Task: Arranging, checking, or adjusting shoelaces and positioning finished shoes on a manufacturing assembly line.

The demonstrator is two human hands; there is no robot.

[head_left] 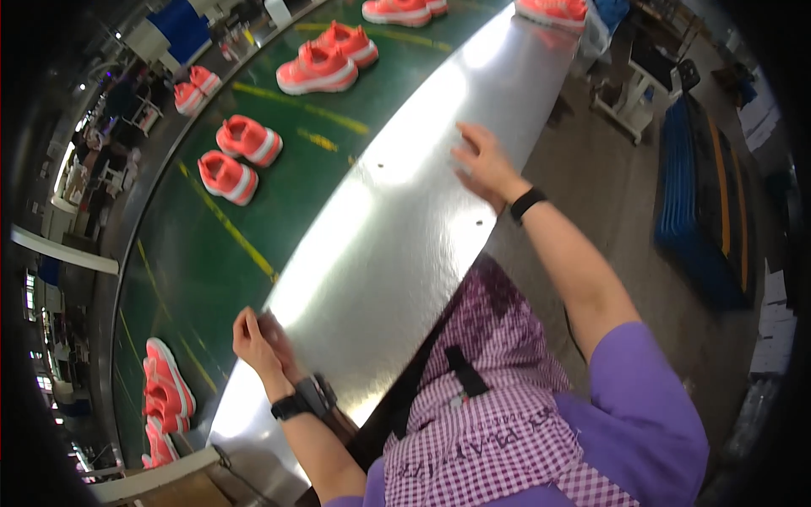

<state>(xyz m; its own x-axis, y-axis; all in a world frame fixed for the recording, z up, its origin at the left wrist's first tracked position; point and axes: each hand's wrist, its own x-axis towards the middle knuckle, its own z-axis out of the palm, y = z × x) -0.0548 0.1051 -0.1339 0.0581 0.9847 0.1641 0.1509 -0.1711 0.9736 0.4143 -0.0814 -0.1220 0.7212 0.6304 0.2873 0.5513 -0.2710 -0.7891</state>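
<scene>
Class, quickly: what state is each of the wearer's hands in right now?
Left hand: fingers bunched; whether it holds anything cannot be told.
Right hand: open, empty, over the metal surface.

1. A factory workshop, by all signs one dealing in shoes point(317, 69).
2. A green belt point(203, 291), marked across with yellow lines point(221, 215), runs along the left edge of the metal desk point(363, 270).
3. The coral shoes stand along that belt in spaced pairs, all of one look, with more at the desk's far end.
4. Beyond the desk's right edge, a wheeled cart point(623, 106) and a blue stack point(678, 186) stand on a plain, dull floor point(604, 224).
5. Past the belt's outer edge is crowded equipment point(148, 42), too blurred to tell apart.
6. A checked apron point(481, 406) serves as workwear.
</scene>
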